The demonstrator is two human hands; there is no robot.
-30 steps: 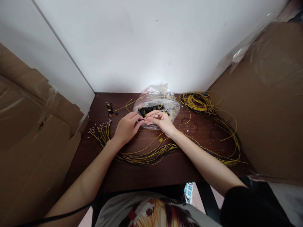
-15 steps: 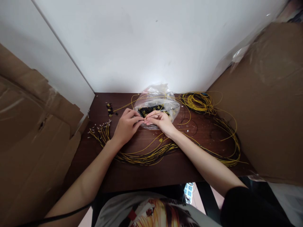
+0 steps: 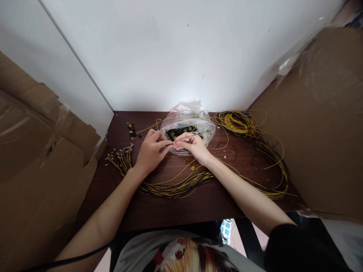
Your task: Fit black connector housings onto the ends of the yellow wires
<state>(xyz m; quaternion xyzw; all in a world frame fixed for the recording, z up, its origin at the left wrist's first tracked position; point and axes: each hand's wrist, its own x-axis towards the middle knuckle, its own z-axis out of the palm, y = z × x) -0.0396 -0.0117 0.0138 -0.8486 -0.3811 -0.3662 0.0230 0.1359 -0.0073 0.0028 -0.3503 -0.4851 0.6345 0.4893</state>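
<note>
My left hand [image 3: 153, 149] and my right hand [image 3: 192, 146] meet fingertip to fingertip over the front of a clear plastic bag [image 3: 181, 116]. Both are closed in a pinch on a thin black wire [image 3: 206, 131], which runs out to the right above my right hand. Whatever lies right between the fingertips is too small to make out. Inside the bag, partly covered by my hands, are many small black and yellow pieces [image 3: 178, 132]. Below my hands a long bundle of yellow and black wires [image 3: 172, 190] curves across the table, with small pale ends [image 3: 112, 155] at its left.
A coil of yellow wire [image 3: 236, 122] lies at the back right of the brown table [image 3: 170, 213]. Several black and yellow pieces [image 3: 131, 131] sit at the back left. Cardboard [image 3: 317, 124] stands on both sides, a white wall [image 3: 181, 56] behind. Below is a power strip [image 3: 226, 229].
Almost nothing differs. My hands keep the same pinch at the same spot, with only a tiny shift of the fingers.
</note>
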